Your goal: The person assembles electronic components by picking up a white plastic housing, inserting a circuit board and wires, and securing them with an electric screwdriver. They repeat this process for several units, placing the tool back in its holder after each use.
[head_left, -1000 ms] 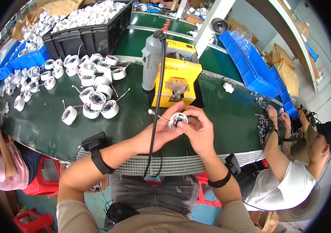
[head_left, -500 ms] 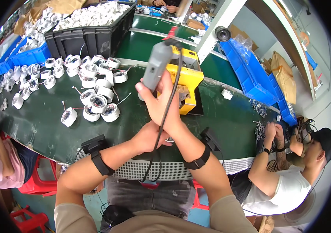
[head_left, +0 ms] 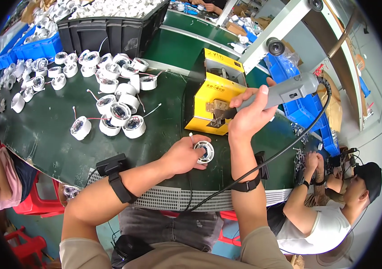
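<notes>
My right hand (head_left: 250, 117) grips a grey electric screwdriver (head_left: 295, 89), held aslant with its cabled end up to the right. Its front end points at the metal outlet on the yellow screw feeder (head_left: 214, 92); the hand partly covers that end, and I cannot tell if it touches. Close to the table's near edge, my left hand (head_left: 179, 157) holds a round white housing (head_left: 209, 157) with a dark inside, fingers around its left and lower sides. A short wire stub rises beside it. Similar white housings (head_left: 120, 113) with wires and circuit boards are grouped to the left.
A black crate (head_left: 110, 38) heaped with white parts stands at the back left, beside blue bins (head_left: 41, 48). Further blue bins (head_left: 309, 112) are at the right. The screwdriver's black cable (head_left: 285, 157) crosses my right forearm. Co-workers sit at both sides, one in a black cap (head_left: 370, 163).
The screwdriver has swung from above the table's middle to the right, its front end now at the feeder. My left hand has come out from under my right forearm, showing the housing.
</notes>
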### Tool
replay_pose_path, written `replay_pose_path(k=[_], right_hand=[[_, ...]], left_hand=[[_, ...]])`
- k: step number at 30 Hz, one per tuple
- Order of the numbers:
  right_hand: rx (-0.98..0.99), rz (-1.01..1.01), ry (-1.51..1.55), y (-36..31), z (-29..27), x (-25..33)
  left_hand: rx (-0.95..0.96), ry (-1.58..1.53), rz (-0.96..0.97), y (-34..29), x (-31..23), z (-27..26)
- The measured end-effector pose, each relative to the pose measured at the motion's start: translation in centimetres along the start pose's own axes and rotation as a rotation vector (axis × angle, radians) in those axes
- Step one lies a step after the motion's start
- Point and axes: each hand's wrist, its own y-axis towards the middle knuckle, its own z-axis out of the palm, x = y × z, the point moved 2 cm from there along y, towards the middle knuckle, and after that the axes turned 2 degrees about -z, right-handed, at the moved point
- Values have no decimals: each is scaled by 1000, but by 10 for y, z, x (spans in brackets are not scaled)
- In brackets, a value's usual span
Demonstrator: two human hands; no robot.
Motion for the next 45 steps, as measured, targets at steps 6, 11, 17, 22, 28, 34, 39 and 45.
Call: replay_pose_path(k=[6,11,17,22,28,34,39,45], right_hand=[[13,39,5,0,-3,-5],[121,81,23,-4,-5,-3],[123,231,97,-46,-25,23],[145,265,129,-60,-26,26],[143,276,150,-63,-28,24],[175,298,174,-63,-29,18],[259,287,251,-62,-34,12],[456,247,459,-59,-52,2]], left_hand=[[-15,-6,-4,1,1,1],[-39,-33,0,2,1,0],[-44,5,0,2,-1,2],[-47,11,16,2,1,0],[-44,3,4,-1,-1,1],[-54,4,3,2,-1,1],[-46,19,14,4,-4,2],[-123,913,223,-25,-38,-25]])
